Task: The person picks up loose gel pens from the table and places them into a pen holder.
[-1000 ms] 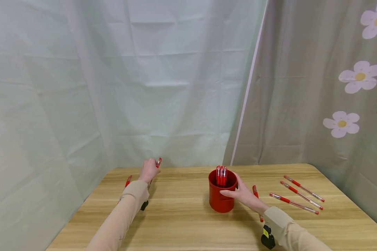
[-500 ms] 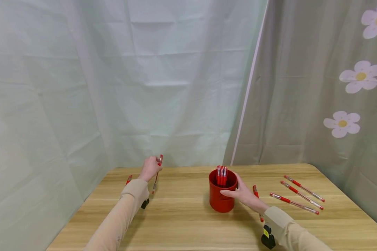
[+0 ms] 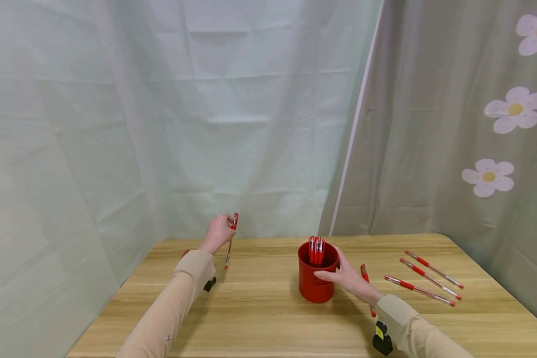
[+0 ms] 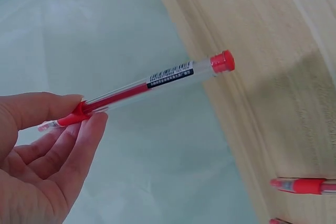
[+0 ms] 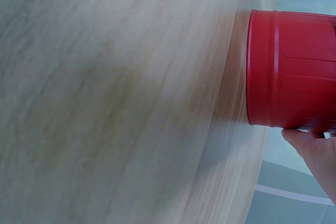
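My left hand (image 3: 218, 234) pinches a red gel pen (image 3: 230, 243) between thumb and fingertips over the far left of the table. In the left wrist view the pen's (image 4: 168, 81) clear barrel and red end point away from the hand (image 4: 50, 153), which grips its red rubber part. A red pen cup (image 3: 312, 287) stands upright right of the table's middle, several red pens (image 3: 316, 250) gathered inside. My right hand (image 3: 351, 278) holds its right side, thumb in front, the other fingers mostly hidden behind. The right wrist view shows the cup (image 5: 302, 72) sideways.
Three red pens (image 3: 419, 290) lie slanted on the right of the wooden table (image 3: 268, 328). Another pen (image 3: 364, 275) lies beside my right wrist, partly covered. Past my left sleeve shows a pen's tip (image 3: 185, 253). A curtain (image 3: 259, 149) hangs behind the table.
My left hand has raised the pen from the table and moved slightly right with it; the pen now hangs steeply. The right hand and the cup have stayed in place.
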`<state>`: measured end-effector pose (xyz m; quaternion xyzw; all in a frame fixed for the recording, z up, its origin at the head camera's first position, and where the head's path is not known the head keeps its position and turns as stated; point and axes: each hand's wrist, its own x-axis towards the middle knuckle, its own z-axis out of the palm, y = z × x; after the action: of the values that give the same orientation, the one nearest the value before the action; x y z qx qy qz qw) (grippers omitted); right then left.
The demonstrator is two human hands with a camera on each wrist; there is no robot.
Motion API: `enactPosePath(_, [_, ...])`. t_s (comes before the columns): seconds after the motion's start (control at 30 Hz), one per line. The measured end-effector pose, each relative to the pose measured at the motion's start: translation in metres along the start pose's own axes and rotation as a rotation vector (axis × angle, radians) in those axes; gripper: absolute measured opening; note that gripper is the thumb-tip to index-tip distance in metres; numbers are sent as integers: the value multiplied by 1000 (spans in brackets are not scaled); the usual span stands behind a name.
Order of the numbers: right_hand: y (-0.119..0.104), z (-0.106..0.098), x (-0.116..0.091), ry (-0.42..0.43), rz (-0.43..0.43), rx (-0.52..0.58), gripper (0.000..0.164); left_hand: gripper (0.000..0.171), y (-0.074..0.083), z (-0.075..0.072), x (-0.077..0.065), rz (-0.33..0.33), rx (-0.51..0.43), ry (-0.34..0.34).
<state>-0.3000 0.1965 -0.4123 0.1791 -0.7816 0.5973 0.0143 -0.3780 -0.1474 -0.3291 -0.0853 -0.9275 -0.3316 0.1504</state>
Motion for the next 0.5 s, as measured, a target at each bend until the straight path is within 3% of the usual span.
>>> enactPosePath(0.5, [0,2,1,10,-31,8,77,21,32,-7,1,67,-51,14])
